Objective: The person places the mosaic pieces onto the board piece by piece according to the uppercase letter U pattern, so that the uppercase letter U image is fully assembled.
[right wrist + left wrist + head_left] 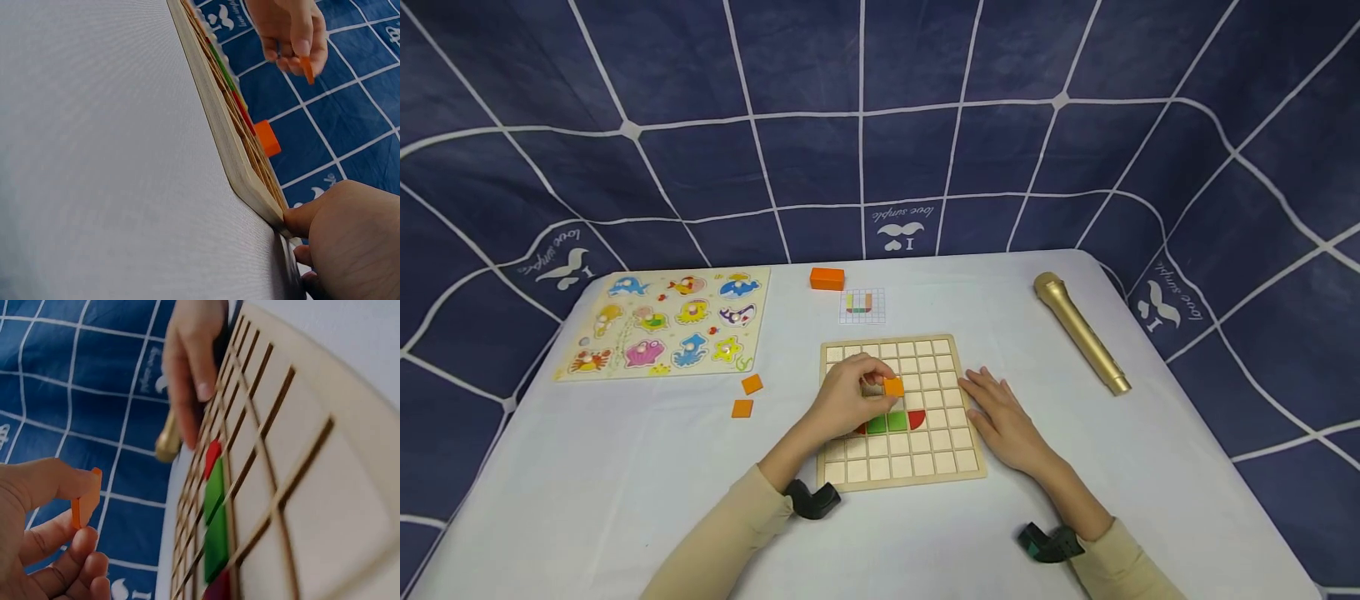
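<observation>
My left hand (846, 396) pinches an orange square tile (893, 387) between thumb and fingers, above a wooden grid board (953, 462). In the left wrist view the orange tile (87, 499) is held clear of the board's surface. Two green square tiles (897, 422) lie side by side in one row of the grid. A red rounded tile (917, 419) sits at their right end, and another red piece at their left is partly covered by my hand. With fairly straight fingers, my right hand (1011, 425) touches the board's right edge.
Two loose orange tiles (742, 408) lie left of the board. Behind it are a small pattern card (862, 307) and an orange block (827, 279). A sea-animal puzzle board (625, 321) lies back left; a gold microphone (1082, 333) lies at the right.
</observation>
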Available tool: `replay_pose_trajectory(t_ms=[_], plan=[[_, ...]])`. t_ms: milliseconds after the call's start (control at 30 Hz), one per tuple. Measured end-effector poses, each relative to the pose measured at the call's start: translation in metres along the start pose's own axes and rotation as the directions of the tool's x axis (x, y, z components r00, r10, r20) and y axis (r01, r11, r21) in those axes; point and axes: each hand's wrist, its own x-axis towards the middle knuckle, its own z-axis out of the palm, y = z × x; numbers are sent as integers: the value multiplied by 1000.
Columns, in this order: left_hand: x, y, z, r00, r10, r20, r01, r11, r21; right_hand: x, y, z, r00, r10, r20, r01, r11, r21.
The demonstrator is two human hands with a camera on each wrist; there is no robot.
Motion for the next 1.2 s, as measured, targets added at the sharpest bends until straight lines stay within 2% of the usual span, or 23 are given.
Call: replay_pose_trajectory(t_ms=[233,367,500,633,867,1200], plan=[[12,0,27,998,-32,57,25,993,113,0,1,0,1000,-6,-2,6,1000,-4],[17,-4,35,997,-29,65,18,986,165,0,1,0,1000,-3,-1,3,1000,-2],[19,-7,40,995,-57,85,39,978,205,0,1,1,1000,-1,-1,1,1000,1],[19,-9,43,990,-85,108,59,971,230,0,1,1,1000,0,-1,0,1000,1],[21,-7,44,989,-93,115,61,965,256,0,1,0,1000,9,3,-9,1000,4],[17,-3,38,988,-95,119,58,959,278,0,0,0,1000,15,5,-15,1000,5]])
